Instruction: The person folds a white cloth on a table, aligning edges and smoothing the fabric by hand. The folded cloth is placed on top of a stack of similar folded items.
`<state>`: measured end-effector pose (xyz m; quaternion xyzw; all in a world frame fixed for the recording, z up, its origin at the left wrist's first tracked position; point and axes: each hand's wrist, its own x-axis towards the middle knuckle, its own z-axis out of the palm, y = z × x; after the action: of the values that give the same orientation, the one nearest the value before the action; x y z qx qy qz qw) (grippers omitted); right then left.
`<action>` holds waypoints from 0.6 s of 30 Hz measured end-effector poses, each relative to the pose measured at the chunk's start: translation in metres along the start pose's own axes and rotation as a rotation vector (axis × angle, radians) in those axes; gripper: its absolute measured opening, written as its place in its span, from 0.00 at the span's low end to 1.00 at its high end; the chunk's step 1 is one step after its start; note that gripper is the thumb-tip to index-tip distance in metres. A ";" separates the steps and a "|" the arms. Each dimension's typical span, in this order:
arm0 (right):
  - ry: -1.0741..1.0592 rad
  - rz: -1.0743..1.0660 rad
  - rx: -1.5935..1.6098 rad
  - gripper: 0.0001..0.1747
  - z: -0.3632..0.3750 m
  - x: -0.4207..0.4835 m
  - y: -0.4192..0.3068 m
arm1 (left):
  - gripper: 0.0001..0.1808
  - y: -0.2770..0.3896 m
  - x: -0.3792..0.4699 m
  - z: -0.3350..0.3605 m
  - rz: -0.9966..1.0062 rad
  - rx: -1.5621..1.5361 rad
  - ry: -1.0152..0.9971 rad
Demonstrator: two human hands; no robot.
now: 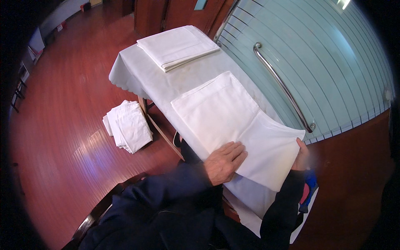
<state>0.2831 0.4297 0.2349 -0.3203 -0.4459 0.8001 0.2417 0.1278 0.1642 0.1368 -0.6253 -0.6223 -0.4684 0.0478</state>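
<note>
A white cloth (218,109), partly folded, lies across the near half of a narrow table covered with a pale scalloped tablecloth (175,84). My left hand (225,162) rests flat on the cloth's near edge, fingers stretched out and pressing it down. At the right, my right hand (301,156) grips the cloth's corner between thumb and fingers and lifts that side off the table. Some of the right fingers are hidden behind the cloth. Farther up the table sits a neatly folded white cloth (178,47), apart from the one under my hands.
A loose stack of white cloths (129,126) is on the reddish wood floor (68,109), left of the table. Along the right runs a striped glass panel (328,62) with a metal bar handle (284,89). A dark curved chair rail (93,215) is beside me.
</note>
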 end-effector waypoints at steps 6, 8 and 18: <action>-0.043 -0.033 -0.008 0.20 0.032 0.013 -0.013 | 0.38 -0.004 0.000 -0.009 -0.178 -0.356 0.046; -0.045 -0.054 -0.077 0.19 0.050 0.017 -0.015 | 0.39 -0.004 -0.001 -0.012 -0.252 -0.462 0.020; -0.212 -0.037 -0.116 0.11 0.164 0.121 0.040 | 0.20 0.004 -0.004 -0.027 -0.852 -1.188 0.357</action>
<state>0.0779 0.4000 0.2293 -0.2394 -0.5201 0.7978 0.1890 0.1181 0.1433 0.1516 -0.1655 -0.4360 -0.7975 -0.3828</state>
